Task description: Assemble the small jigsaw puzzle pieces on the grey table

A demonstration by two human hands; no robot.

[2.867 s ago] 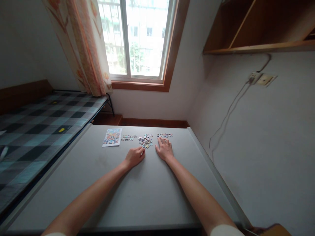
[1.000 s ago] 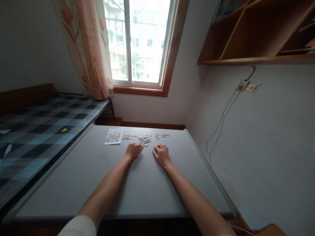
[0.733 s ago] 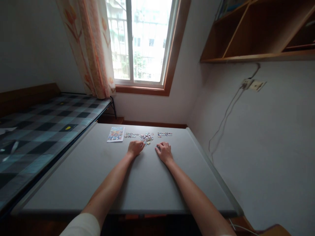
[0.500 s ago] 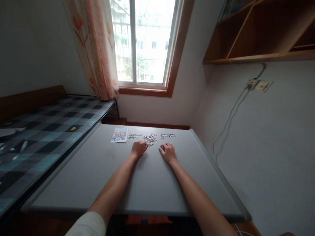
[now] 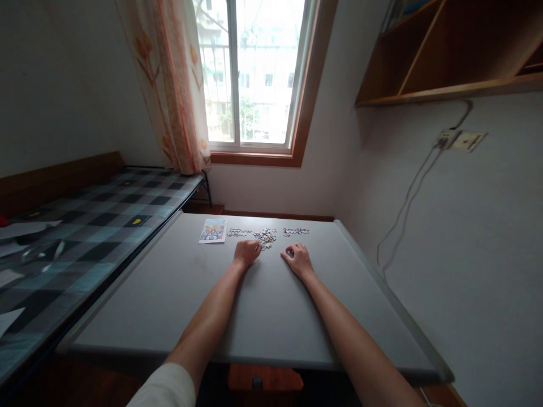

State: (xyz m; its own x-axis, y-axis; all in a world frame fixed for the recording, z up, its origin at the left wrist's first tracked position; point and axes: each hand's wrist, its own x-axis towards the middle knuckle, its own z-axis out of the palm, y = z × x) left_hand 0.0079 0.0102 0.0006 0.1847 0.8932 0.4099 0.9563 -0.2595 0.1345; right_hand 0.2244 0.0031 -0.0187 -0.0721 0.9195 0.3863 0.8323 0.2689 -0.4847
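Small jigsaw puzzle pieces (image 5: 266,237) lie in a loose pile on the grey table (image 5: 271,316). My left hand (image 5: 248,252) rests at the pile's near left edge with its fingers curled in; whatever they hold is hidden. To the right of the pile, my right hand (image 5: 299,260) lies low over the table. Its thumb and index finger bend toward each other, and anything at their tips is too small to name. A group of pieces in rows (image 5: 238,232) sits left of the pile, another group (image 5: 296,231) right of it.
A printed picture sheet (image 5: 212,231) lies left of the pieces. On the left stands a bed with a checked cover (image 5: 106,209), papers on it. Wall shelves (image 5: 424,62) and a socket with a cable (image 5: 449,138) are at the right, a window (image 5: 254,85) ahead.
The whole view has shifted slightly, so the table appears farther right. Both hands stay by the pile; a gap between the right thumb and index finger shows more clearly.
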